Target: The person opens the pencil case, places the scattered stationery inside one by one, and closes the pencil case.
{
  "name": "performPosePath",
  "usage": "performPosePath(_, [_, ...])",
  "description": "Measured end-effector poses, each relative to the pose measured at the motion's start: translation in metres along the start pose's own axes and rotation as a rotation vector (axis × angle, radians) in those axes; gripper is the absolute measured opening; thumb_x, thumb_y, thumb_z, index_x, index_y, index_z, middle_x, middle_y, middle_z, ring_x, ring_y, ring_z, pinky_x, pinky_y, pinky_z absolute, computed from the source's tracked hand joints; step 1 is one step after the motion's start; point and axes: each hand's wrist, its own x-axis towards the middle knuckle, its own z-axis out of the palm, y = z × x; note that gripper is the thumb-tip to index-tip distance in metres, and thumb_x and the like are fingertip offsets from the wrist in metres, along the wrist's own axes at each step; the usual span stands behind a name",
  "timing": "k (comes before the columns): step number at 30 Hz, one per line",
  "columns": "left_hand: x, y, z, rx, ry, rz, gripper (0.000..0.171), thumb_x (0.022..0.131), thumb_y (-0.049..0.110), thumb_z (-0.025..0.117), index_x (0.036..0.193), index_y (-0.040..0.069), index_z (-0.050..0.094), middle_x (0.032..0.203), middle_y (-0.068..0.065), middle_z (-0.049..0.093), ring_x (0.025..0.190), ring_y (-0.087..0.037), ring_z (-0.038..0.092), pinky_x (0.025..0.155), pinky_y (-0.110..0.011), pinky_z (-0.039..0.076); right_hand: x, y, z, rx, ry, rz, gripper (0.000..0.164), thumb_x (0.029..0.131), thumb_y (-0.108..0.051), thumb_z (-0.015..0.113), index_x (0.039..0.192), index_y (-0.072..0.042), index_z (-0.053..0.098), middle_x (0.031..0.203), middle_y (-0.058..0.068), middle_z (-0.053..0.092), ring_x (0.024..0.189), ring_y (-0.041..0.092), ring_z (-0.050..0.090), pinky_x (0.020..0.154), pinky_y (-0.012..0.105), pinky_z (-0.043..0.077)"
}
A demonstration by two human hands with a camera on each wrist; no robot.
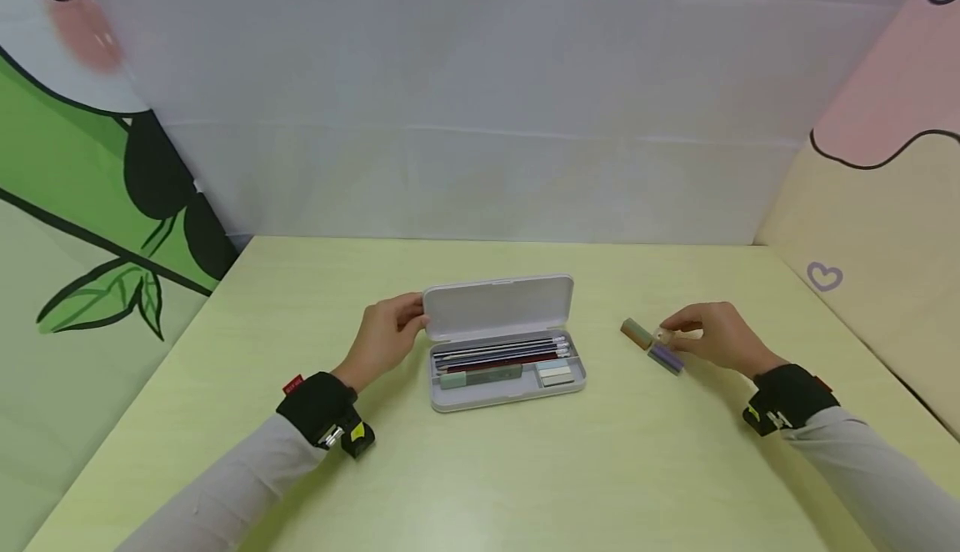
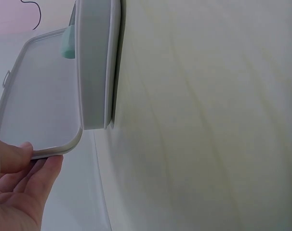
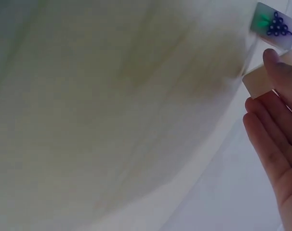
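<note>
A pale grey pencil case (image 1: 442,398) lies on the table with its lid (image 1: 498,306) raised. My left hand (image 1: 386,337) pinches the lid's left edge, thumb inside and fingers behind, as the left wrist view confirms. Several pencils (image 1: 498,352), a green stick-shaped item (image 1: 480,377) and white erasers (image 1: 557,375) lie inside the case. To its right, my right hand (image 1: 716,335) pinches a small cream eraser (image 3: 259,82) between thumb and fingers. Close to the fingertips are a purple eraser with a grape print (image 3: 276,26) and a green-and-brown eraser (image 1: 636,333).
The pale yellow table (image 1: 480,477) reaches back to a white cloth wall (image 1: 480,177). Printed panels stand at the left (image 1: 90,385) and right (image 1: 885,285) sides of the table.
</note>
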Motion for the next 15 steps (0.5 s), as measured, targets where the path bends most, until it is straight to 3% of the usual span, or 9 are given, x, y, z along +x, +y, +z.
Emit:
performPosePath(5, [0.0,0.0,-0.001,-0.005,-0.003,-0.004,0.028,0.088,-0.003,0.059,0.115,-0.004,0.061,0.105,-0.019,0.065,0.095,-0.027,0.065,0.078,-0.035,0.055,0.002,0.002,0.003,-0.037,0.075,-0.081,0.02,0.072,-0.004,0.078,0.09,-0.009,0.073,0.086,0.0,0.07,0.077,0.018,0.066,0.066,0.038,0.055])
performPosePath(10, [0.0,-0.001,0.0,-0.009,-0.002,0.006,0.028,0.088,-0.003,0.059,0.116,-0.004,0.06,0.105,-0.019,0.065,0.095,-0.027,0.065,0.078,-0.034,0.055,0.011,-0.004,0.002,-0.06,0.158,-0.188,0.025,0.069,0.001,0.078,0.091,-0.009,0.073,0.085,-0.002,0.069,0.076,0.016,0.065,0.066,0.029,0.053])
performPosePath(15, [0.0,-0.002,0.0,-0.015,-0.007,0.005,0.029,0.088,-0.003,0.059,0.117,-0.004,0.06,0.105,-0.019,0.065,0.095,-0.027,0.064,0.078,-0.034,0.055,0.026,-0.026,0.002,-0.023,0.155,-0.244,0.025,0.071,0.0,0.078,0.093,-0.01,0.073,0.085,-0.004,0.069,0.078,0.013,0.064,0.067,0.027,0.052])
